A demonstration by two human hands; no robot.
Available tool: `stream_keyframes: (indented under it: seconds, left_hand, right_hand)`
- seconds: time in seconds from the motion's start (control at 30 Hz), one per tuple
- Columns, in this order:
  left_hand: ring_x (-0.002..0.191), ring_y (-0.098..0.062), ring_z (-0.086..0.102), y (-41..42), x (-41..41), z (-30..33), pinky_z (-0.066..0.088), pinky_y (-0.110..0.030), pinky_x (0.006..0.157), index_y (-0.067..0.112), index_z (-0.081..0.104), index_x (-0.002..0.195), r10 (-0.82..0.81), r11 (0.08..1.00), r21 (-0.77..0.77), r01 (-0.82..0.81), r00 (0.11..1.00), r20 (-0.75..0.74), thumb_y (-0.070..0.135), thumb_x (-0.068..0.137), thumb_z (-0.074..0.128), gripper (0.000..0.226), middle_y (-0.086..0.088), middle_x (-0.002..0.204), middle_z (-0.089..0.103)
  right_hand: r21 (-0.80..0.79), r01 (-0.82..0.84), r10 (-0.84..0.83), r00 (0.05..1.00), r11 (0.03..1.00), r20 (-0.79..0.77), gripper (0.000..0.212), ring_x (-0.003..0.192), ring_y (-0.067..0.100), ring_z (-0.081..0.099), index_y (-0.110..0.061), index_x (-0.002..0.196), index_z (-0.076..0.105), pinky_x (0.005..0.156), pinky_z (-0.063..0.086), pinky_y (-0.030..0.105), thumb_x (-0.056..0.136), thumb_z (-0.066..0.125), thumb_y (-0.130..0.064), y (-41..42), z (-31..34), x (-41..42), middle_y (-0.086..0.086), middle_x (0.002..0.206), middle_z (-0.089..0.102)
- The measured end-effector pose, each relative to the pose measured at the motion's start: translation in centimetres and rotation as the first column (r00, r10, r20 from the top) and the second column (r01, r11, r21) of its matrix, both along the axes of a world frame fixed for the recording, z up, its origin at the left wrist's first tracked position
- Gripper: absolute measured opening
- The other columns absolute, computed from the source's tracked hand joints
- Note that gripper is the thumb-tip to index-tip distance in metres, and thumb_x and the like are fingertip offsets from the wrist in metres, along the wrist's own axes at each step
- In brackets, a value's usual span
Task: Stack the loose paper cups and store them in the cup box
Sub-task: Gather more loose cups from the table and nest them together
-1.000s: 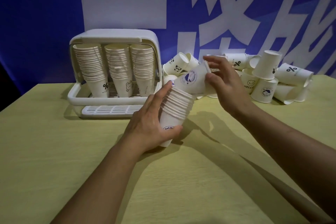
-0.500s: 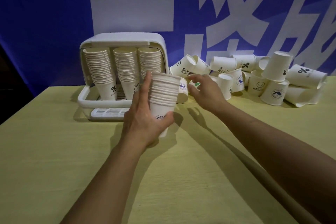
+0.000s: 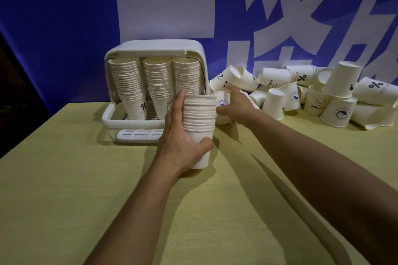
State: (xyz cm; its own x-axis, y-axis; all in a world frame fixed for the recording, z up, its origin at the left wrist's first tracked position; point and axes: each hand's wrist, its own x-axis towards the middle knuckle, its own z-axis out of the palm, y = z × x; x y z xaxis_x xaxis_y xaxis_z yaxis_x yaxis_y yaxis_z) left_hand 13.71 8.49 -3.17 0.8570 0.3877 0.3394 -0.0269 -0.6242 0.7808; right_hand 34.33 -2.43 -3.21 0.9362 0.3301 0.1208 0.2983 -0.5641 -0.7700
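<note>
My left hand (image 3: 179, 137) grips an upright stack of nested white paper cups (image 3: 200, 118), its base on the yellow table (image 3: 64, 189) in front of the cup box. The white cup box (image 3: 155, 49) stands open at the back and holds three tall rows of stacked cups (image 3: 157, 84). My right hand (image 3: 235, 105) reaches past the stack to a loose cup with a purple logo (image 3: 221, 103) at the near edge of the pile, fingers around it. The pile of loose cups (image 3: 312, 97) spreads to the right.
A blue backdrop with large white characters (image 3: 172, 6) rises behind the table. The box has a slotted drip tray (image 3: 137, 134) at its front. The loose cups lie on their sides, upright and upside down along the table's back right.
The cup my right hand carried has gone onto the stack, and the stack has come upright. My right hand has moved back to the pile and closed around another loose cup.
</note>
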Motion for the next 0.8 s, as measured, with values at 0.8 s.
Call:
stream_keyframes:
  seconds: [0.8]
  left_hand:
    - [0.115, -0.022, 0.060, -1.0, -0.5, 0.4, 0.054, -0.053, 0.092, 0.070, -0.017, 0.141, -0.159, 0.987, 0.022, 0.160, 0.985, -0.065, 0.040, 0.062, 0.079, 0.128, 0.003, 0.151, 0.044]
  right_hand:
    - [0.223, -0.373, 0.361, 0.928, 0.901, 0.091, 0.046, 0.095, -0.006, 0.061, -0.048, 0.140, 0.045, 0.073, 0.044, 0.010, 0.096, 0.057, -0.042, -4.2, 2.9, -11.3, -0.007, 0.138, 0.051]
